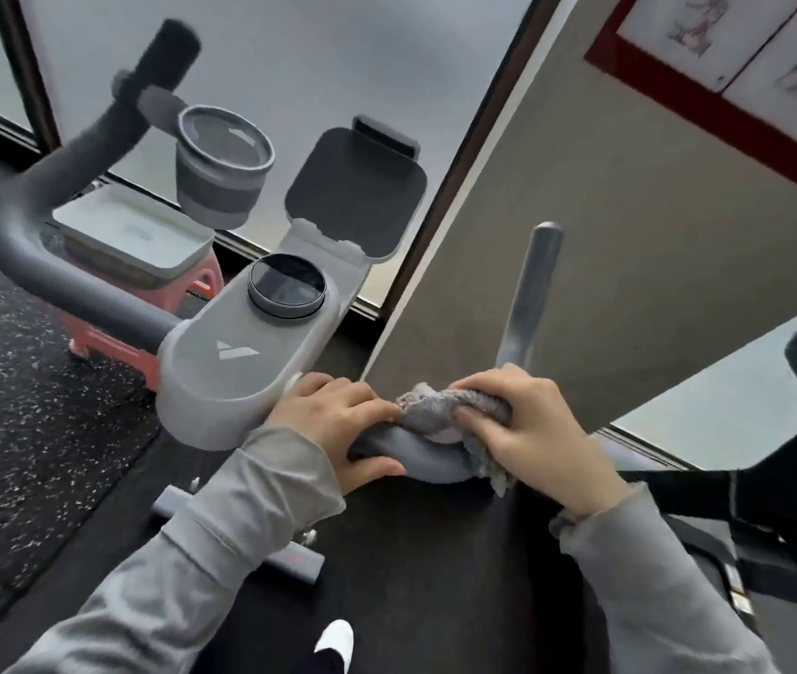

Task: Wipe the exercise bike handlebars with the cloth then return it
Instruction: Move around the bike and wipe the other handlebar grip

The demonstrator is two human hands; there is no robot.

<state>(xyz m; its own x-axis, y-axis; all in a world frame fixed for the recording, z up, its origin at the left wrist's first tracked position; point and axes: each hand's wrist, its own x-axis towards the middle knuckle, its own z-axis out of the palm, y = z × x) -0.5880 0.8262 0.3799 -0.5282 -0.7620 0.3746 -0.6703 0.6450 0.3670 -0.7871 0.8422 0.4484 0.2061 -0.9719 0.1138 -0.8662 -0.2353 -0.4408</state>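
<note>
One cloth [428,413], grey and bunched, lies draped over the right handlebar [411,454] at its bend, just beside the console [241,367]. A loose corner hangs below the bar.

1. Right hand [533,430]: I read its fingers [484,384] as curled over the top of the cloth, with the thumb pressing from the near side. The cloth is clamped to the bar.
2. Left hand [338,420]: its fingers [357,406] are closed round the bare bar between the cloth and the console, touching the cloth's edge.
3. Beyond the right hand, the upright grip [530,294] rises from the same bar.
4. The left handlebar [46,245] curves away on the far side of the console, well apart from both hands.
5. A white tray [134,240] sits on a pink stool [109,342] on the speckled floor [22,406]. I cannot tell whether the cloth belongs there.

Fault conditions, in my judgement:
- Missed surface. The left hand covers a section of bar; unless it shifts, that section gets no wipe.
- Poor contact. The cloth is wadded, so only part of it meets the bar. A stroke along the bar could roll it into a tighter wad.
- Dropped cloth. The hanging corner could snag at the bend and pull the cloth out of a light grip.
- Collision. A fast outward stroke could drive the knuckles into the upright grip.
- Omission. The left handlebar may be skipped before the return.
</note>
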